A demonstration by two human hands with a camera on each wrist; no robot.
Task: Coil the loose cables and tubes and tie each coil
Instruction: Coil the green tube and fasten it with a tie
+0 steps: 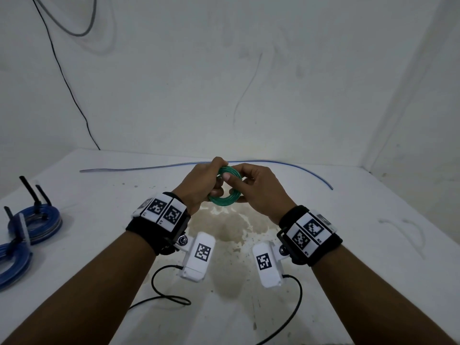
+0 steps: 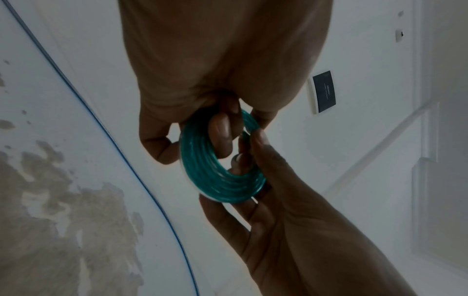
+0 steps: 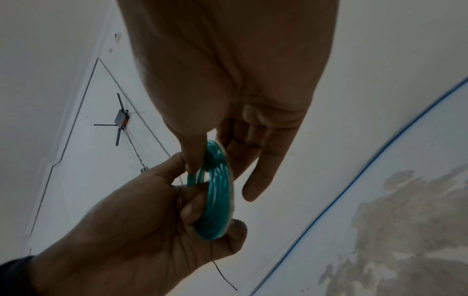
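Observation:
Both hands hold a small coil of green tube (image 1: 225, 197) above the middle of the white table (image 1: 348, 245). My left hand (image 1: 202, 184) grips the coil's left side; in the left wrist view its finger (image 2: 222, 136) passes through the ring of the coil (image 2: 215, 180). My right hand (image 1: 257, 189) pinches the right side, thumb (image 3: 195, 158) on one face of the coil (image 3: 217, 202) and the other fingers behind it. A loose blue tube (image 1: 286, 162) lies stretched along the table's far edge.
Two blue coils (image 1: 37, 224) (image 1: 12, 266) bound with black ties lie at the table's left edge. A brownish stain (image 1: 231, 227) marks the table under my hands. Thin black wires (image 1: 171, 297) trail from the wrist cameras. A wall stands close behind and on the right.

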